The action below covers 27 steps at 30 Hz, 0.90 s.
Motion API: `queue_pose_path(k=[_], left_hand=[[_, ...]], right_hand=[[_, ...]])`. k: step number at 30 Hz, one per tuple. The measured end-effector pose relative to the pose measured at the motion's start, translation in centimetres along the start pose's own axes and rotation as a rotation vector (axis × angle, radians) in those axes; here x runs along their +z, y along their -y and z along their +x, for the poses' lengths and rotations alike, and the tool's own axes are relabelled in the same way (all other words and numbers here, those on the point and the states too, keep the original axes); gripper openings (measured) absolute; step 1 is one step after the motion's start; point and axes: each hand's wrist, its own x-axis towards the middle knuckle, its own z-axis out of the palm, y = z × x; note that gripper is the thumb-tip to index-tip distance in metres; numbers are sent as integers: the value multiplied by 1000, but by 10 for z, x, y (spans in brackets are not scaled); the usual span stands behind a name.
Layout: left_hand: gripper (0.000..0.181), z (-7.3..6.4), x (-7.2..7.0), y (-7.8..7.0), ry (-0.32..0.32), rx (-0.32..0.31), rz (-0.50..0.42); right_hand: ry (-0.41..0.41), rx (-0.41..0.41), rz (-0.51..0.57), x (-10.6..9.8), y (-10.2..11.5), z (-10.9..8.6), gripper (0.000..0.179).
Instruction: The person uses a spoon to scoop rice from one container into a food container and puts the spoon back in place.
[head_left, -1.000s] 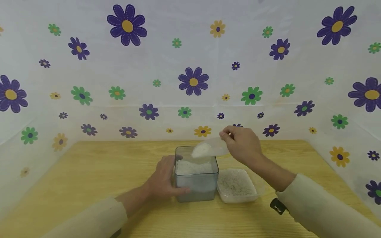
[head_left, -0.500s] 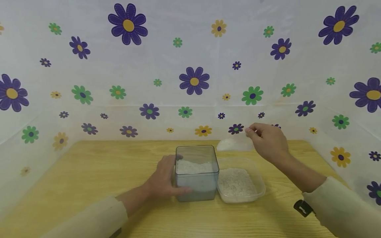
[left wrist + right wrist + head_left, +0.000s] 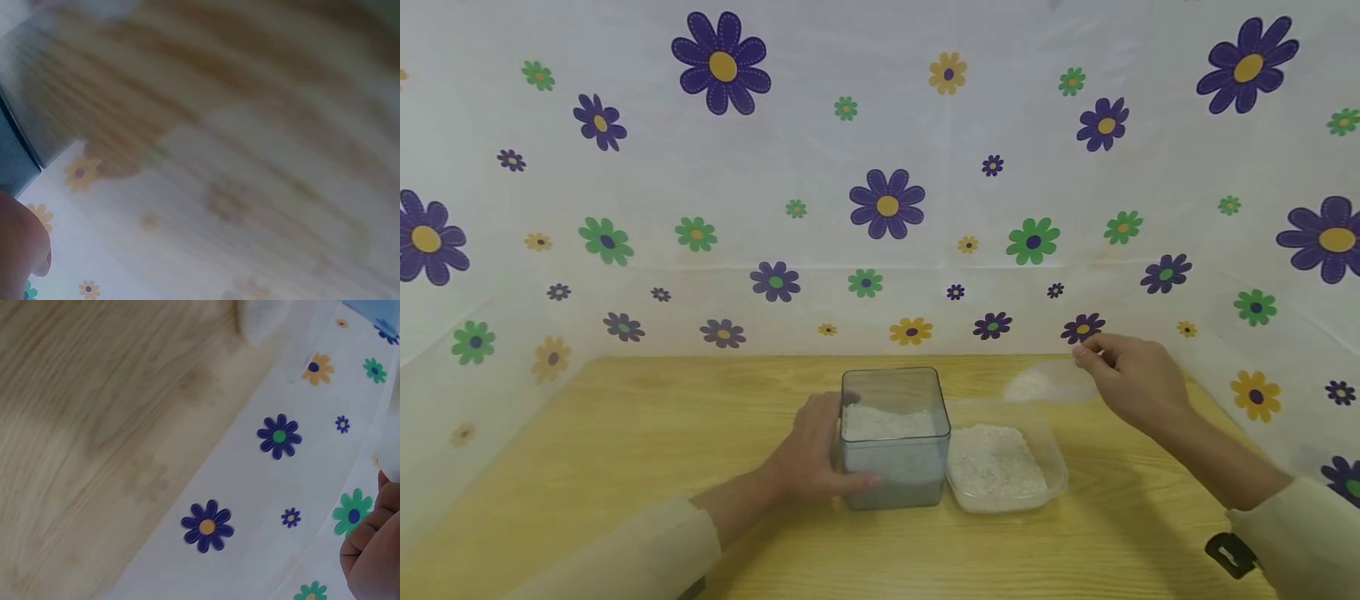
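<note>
My left hand (image 3: 812,454) grips the left side of a square, see-through grey container (image 3: 891,475), thumb across its front and fingertips behind its wall. White rice-like grains (image 3: 887,421) partly fill it. In the left wrist view, a finger shows beside the container's dark corner. My right hand (image 3: 1138,383) pinches the end of a translucent plastic scoop (image 3: 1060,382), held up beyond the right side of a low clear tub (image 3: 1060,479). Some white shows at the scoop's far end. The tub holds a mound of the same white grains (image 3: 1000,462) and stands close beside the container.
Both vessels stand on a wood-grain table (image 3: 662,467). A white flowered cloth (image 3: 820,150) encloses the back and sides. A black strap tag (image 3: 1231,556) hangs by the right sleeve.
My right hand has carried the scoop from above the grey container rightward past the tub, and lowered slightly at the end. The left hand and both vessels have stayed put.
</note>
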Motion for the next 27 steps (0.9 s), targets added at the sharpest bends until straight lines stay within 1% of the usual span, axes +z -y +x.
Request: queue_pose_path(k=[5,9,13,18,23,27], left_hand=[[90,-1,0,1,-3,-2,6],[92,-1,1,1,-1,-6,13],[93,-2,1,0,-1,-7,13],[91,-3,1,-1,-13,5,21],[91,-3,2,-2,-13,9,23],[91,-4,2,-2,-15,-2,22]], right_hand=[[3,-17,-48,-2,-14,-7,30],[-2,-50,-86,-4,-23,-12,26],[-8,-94,-135,-4,-29,-15,22],[-12,-131,-192,-1,-34,-18,20],[-64,-186,-231,1,-36,-20,16],[-110,-243,-260,2,-38,-19,12]])
